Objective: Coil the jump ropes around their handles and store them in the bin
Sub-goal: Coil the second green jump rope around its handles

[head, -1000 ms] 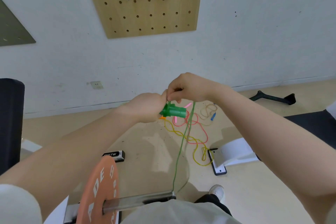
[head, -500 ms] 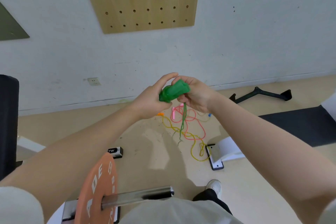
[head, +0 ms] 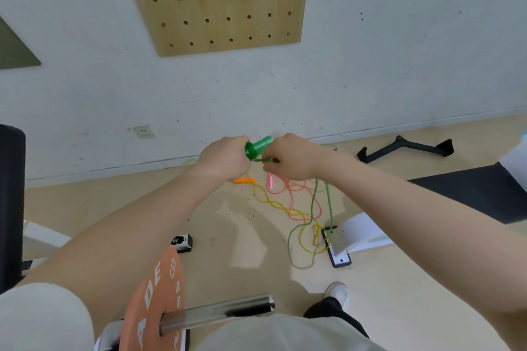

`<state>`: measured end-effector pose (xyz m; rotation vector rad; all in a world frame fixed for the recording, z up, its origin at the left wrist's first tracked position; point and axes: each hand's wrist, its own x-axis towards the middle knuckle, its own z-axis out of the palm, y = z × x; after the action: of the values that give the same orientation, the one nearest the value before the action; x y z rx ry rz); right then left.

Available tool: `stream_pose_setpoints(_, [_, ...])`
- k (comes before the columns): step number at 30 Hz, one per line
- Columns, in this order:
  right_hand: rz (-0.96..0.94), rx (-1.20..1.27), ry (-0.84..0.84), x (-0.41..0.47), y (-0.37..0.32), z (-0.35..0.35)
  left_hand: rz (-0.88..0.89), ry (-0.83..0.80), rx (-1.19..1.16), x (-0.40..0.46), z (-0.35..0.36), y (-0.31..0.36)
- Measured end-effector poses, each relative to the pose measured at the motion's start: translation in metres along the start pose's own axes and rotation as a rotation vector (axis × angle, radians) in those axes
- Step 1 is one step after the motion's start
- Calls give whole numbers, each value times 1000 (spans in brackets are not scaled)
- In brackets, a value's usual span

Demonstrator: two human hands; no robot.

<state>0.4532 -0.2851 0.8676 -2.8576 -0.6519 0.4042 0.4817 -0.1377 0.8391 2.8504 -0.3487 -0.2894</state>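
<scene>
My left hand [head: 224, 158] grips the green jump-rope handles [head: 258, 147] at chest height, their ends poking out between my two hands. My right hand [head: 291, 157] pinches the green rope [head: 313, 202] right beside the handles; the rope drops from that hand in a long loop to the floor. On the floor beyond lie a yellow rope [head: 273, 204] with an orange handle [head: 244, 180] and a pink rope [head: 293, 189] with a pink handle [head: 270, 181], tangled together. No bin is in view.
An orange weight plate [head: 155, 302] on a steel bar [head: 216, 312] sits at the bottom left. A white bench foot with a black bracket [head: 338, 245] stands right of the ropes. A black handle attachment [head: 405, 148] lies by the wall, and a black mat [head: 479, 191] at right.
The handles turned in my left hand, and my right hand moved from under them to beside them. The green rope now hangs in a longer loop down to the floor on the right.
</scene>
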Motion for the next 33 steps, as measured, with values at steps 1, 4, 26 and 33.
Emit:
stream_pose_setpoints(1, [-24, -30, 12, -1, 1, -8, 33, -22, 91, -2, 0, 3])
stream_pose_setpoints(4, [-68, -7, 35, -4, 7, -32, 198, -150, 270, -12, -4, 14])
stream_pose_setpoints(26, [-60, 96, 81, 8, -9, 19, -131, 42, -405, -14, -11, -4])
stream_pose_setpoints(33, [-225, -10, 65, 4, -17, -40, 70, -159, 162, -22, -6, -7])
